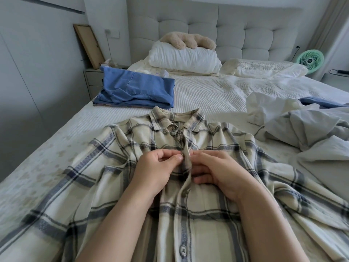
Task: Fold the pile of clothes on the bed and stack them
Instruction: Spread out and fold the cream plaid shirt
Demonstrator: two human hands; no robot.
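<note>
A soft cream flannel shirt (188, 186) with a navy and grey plaid lies face up and spread wide in front of me on the bed (207, 91), collar pointing toward the headboard, round buttons down its front strip. My left hand (156, 167) pinches one edge of that strip between thumb and fingertips, just below the collar; my right hand (221, 171) curls round the other edge, fingers tucked under the cloth, the two hands almost touching. The bedcover is white, ribbed and faintly patterned. Farther up on my left sits a neat folded stack of blue denim clothes (136, 89). On my right lies a rumpled heap of pale grey and white clothes (302, 125). At the far end, a puffy white pillow (185, 57) carries a fuzzy beige plush toy (188, 40) against a tufted grey headboard (236, 29). A small green fan (310, 60) stands at the right
</note>
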